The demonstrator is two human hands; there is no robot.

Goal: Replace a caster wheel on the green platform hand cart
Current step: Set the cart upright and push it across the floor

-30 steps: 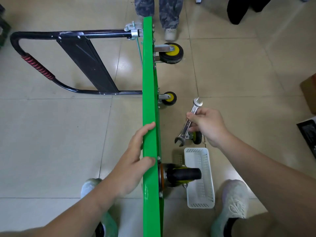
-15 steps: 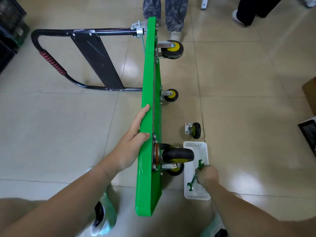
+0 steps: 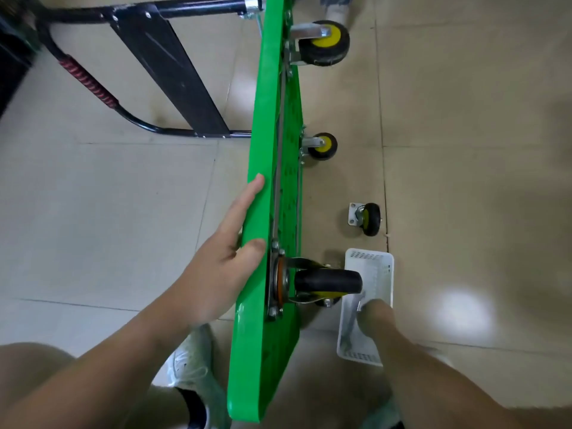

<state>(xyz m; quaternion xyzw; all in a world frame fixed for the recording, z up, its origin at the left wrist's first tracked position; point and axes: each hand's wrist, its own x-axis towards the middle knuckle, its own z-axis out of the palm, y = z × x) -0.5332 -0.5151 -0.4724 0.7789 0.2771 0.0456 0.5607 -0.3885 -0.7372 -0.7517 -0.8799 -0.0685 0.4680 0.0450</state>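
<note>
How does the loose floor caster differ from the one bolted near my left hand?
The loose caster lies on the tiles, off the green platform; the mounted caster is bolted to it. The loose caster shows its yellow hub and bare mounting plate; the mounted caster shows mostly black tread. Both have black tyres and yellow hubs.

Upended green cart [image 3: 263,119], loose caster [image 3: 368,218] nearby

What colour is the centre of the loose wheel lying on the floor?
The loose wheel has a yellow centre; the head view shows it.
</note>
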